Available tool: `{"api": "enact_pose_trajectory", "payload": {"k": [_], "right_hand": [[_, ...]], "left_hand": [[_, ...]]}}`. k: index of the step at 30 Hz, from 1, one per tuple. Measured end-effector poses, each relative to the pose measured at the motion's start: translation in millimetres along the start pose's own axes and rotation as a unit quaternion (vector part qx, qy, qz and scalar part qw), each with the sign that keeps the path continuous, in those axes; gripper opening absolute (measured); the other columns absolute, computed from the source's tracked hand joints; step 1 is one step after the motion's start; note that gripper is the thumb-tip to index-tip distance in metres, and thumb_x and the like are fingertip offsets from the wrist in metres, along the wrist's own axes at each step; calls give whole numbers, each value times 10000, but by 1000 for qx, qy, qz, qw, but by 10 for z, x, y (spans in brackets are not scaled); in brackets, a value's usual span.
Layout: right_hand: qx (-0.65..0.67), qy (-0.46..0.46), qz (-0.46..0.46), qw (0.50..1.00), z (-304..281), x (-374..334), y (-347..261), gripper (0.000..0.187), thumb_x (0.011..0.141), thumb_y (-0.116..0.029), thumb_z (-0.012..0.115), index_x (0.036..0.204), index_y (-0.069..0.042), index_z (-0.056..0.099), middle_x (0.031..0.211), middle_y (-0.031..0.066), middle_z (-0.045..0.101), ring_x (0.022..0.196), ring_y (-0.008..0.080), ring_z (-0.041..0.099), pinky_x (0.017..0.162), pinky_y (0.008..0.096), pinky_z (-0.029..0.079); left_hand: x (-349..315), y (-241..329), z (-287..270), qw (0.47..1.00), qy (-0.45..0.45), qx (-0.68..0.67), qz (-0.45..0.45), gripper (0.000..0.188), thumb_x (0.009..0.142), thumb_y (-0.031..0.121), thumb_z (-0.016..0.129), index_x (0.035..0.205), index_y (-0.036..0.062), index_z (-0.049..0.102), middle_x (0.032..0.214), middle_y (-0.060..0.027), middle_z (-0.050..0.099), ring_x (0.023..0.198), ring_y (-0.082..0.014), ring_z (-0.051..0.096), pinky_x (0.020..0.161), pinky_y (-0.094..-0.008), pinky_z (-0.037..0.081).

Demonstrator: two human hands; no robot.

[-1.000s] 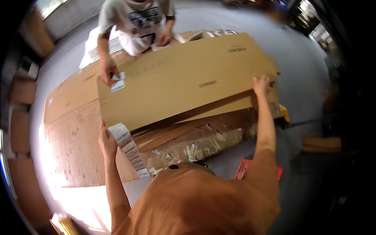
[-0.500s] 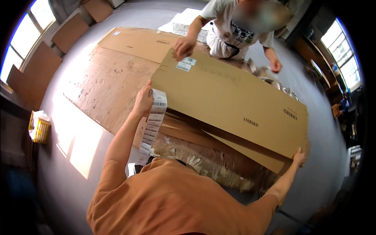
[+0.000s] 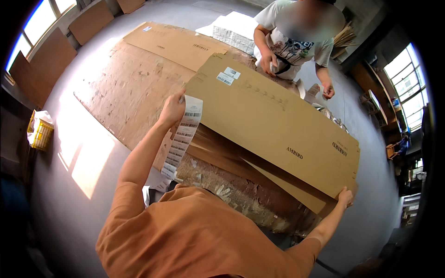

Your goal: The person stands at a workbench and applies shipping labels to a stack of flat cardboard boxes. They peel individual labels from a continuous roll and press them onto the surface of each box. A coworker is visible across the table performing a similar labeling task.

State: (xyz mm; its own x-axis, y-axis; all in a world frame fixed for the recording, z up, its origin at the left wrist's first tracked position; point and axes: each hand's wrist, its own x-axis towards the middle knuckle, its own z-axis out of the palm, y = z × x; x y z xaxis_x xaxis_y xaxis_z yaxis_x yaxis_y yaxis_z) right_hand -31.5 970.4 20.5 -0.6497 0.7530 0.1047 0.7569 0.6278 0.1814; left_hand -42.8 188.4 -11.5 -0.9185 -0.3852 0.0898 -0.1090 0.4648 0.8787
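Observation:
A long flat brown cardboard box (image 3: 273, 120) lies tilted across the worktable, its near edge raised off the cardboard beneath. My left hand (image 3: 173, 108) grips the box's left end, fingers partly hidden. From that same hand hangs a strip of white barcode labels (image 3: 182, 139), down toward my body. At the near right corner my right hand (image 3: 345, 197) is closed around the box's edge. Two white labels (image 3: 228, 76) are stuck near the box's far left corner. Another flattened cardboard piece (image 3: 292, 185) shows under the raised edge.
The scuffed worktable (image 3: 125, 88) carries another flat cardboard box (image 3: 174, 44) at its far side. Across from me stands a co-worker (image 3: 296, 51), hands near a label strip (image 3: 311, 92). Stacked white bundles (image 3: 234, 30) sit behind the table. A yellow basket (image 3: 42, 134) stands on the left floor.
The co-worker's hand has drawn back from the labels on the box toward their body. My hands keep their hold on the box, while the whole view has shifted slightly.

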Motion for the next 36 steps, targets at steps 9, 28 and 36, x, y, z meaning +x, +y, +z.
{"api": "enact_pose_trajectory", "payload": {"k": [9, 28, 36], "right_hand": [[109, 27, 82, 990, 7, -47, 25, 831, 792, -703, 489, 1276, -28, 524, 1289, 200, 517, 1211, 402, 423, 1019, 598, 203], [283, -165, -517, 791, -905, -2555, -3192, 727, 906, -407, 567, 1434, -16, 256, 1454, 247, 305, 1359, 367, 290, 1098, 463, 251], [129, -122, -613, 770, -1272, -3381, -4018, 823, 833, -550, 605, 1392, -7, 341, 1384, 242, 401, 1320, 364, 348, 1059, 508, 283]], "left_hand": [[329, 637, -365, 987, 70, -142, 18, 225, 847, 74, 539, 1005, -42, 647, 812, -97, 670, 730, -175, 616, 662, -301, 491], [1610, -735, -4010, 834, 417, -340, 122, 227, 948, 183, 523, 1091, 20, 592, 1018, -115, 662, 910, -263, 662, 751, -389, 579], [165, -248, -3182, 953, 94, -270, 101, 241, 895, 116, 507, 1102, 23, 589, 981, -105, 642, 838, -192, 651, 752, -324, 562]]}}
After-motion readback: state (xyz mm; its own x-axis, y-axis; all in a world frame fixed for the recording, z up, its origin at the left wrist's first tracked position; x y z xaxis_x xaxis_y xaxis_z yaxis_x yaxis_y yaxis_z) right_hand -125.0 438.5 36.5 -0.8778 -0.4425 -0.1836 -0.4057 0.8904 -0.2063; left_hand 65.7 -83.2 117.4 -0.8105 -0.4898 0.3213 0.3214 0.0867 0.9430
